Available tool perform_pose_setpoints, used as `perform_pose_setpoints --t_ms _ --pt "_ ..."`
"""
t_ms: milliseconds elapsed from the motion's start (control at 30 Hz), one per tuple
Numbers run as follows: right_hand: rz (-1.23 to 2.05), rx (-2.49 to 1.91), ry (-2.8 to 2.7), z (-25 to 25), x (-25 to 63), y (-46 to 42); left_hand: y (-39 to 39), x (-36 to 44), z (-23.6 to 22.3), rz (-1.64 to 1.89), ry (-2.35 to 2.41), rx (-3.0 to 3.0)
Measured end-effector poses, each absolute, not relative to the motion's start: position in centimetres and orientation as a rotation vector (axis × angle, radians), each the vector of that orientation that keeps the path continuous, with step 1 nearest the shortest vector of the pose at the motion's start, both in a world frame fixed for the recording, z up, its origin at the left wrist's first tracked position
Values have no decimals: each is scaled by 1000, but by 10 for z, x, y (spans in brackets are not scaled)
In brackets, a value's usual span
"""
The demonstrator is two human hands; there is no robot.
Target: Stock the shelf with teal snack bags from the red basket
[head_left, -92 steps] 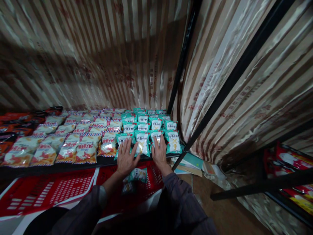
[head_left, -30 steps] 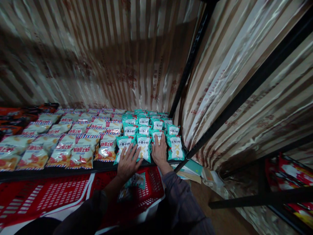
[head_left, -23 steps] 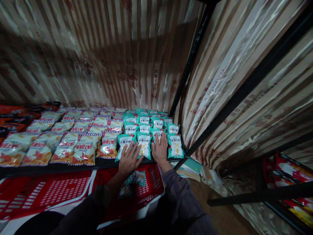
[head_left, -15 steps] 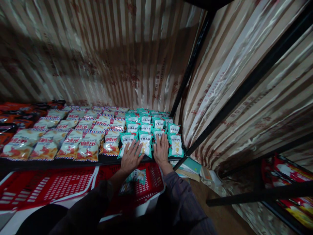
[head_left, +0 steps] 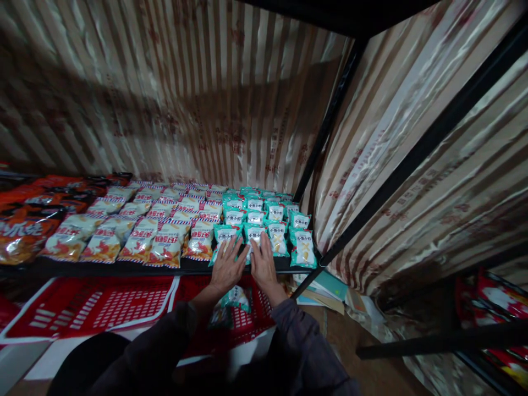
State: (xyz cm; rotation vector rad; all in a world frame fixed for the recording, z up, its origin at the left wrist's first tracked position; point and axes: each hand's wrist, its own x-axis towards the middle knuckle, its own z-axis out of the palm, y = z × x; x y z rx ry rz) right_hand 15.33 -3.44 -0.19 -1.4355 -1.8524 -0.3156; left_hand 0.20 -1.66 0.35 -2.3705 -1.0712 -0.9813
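Note:
Teal-and-white snack bags [head_left: 278, 238] stand in rows at the right end of a dark shelf [head_left: 165, 268]. My left hand [head_left: 229, 265] lies with fingers stretched over the front-left teal snack bag [head_left: 225, 233]. Beside it, my right hand [head_left: 262, 265] rests its spread fingers on the neighbouring front bag [head_left: 254, 231], hiding its lower part. Neither hand is closed round a bag. Below the shelf, a red basket [head_left: 264, 313] holds a loose teal snack bag [head_left: 237, 297] and another packet that is partly hidden.
White-and-orange snack bags [head_left: 167, 242] fill the shelf's middle, with orange-and-black bags [head_left: 25, 231] farther left. A second red basket [head_left: 82, 308] sits below. A black shelf post [head_left: 330, 126] and a patterned curtain [head_left: 185, 99] bound the back. Papers [head_left: 325, 289] lie at lower right.
My right hand has shifted left from the third front teal bag to the second one, now close beside my left hand. My left hand stays over the leftmost bag. The view has turned slightly left.

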Motion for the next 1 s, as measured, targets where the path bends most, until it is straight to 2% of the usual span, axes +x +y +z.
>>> perform_pose_setpoints --t_ms 333,533,1000 --pt "-311 -1519 -1904 3 152 -31 -14 -15 4 -1127 -1170 -2291" --pt "-253 -1460 -1904 8 155 -20 -6 -13 4 -1099 -1137 -2308" --pt "-367 -1484 -1934 -1 159 -3 11 -9 9 -1128 -1190 -2295"
